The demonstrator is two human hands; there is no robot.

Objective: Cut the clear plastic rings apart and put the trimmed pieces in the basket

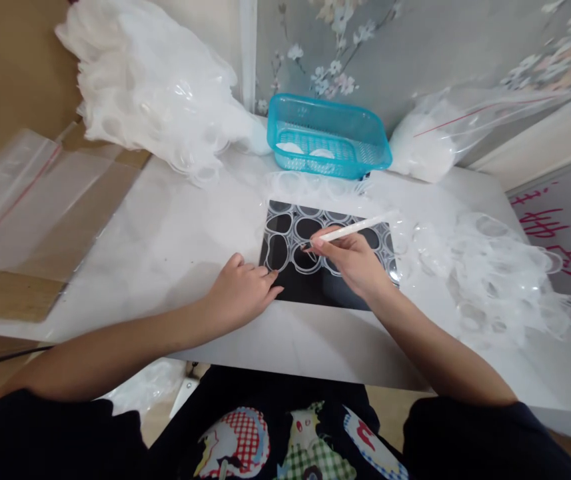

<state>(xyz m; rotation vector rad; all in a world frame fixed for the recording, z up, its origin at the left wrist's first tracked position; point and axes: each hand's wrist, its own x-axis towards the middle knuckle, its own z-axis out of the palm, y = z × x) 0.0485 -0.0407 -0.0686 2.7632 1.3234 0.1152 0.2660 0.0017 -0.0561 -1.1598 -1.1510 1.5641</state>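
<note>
A black sheet (300, 287) lies on the white table. On it is a translucent sheet with rows of ring-shaped cut-outs (278, 252). My right hand (352, 260) pinches a slim white pen-like tool (350, 230), its dark lower end over one of the middle rings. The exact kind of tool and its tip are too small to make out. My left hand (242, 290) rests at the sheet's left edge. Its index finger is stretched onto the corner of the ring sheet, the thumb is apart, and the other fingers are loosely bent, holding nothing.
Behind the sheet stands a blue plastic basket (332, 167) with a few white round pieces inside. A heap of clear ring scraps (505, 280) lies on the right. Big plastic bags (150, 87) fill the back left, and another zip bag (430, 143) leans at the back right.
</note>
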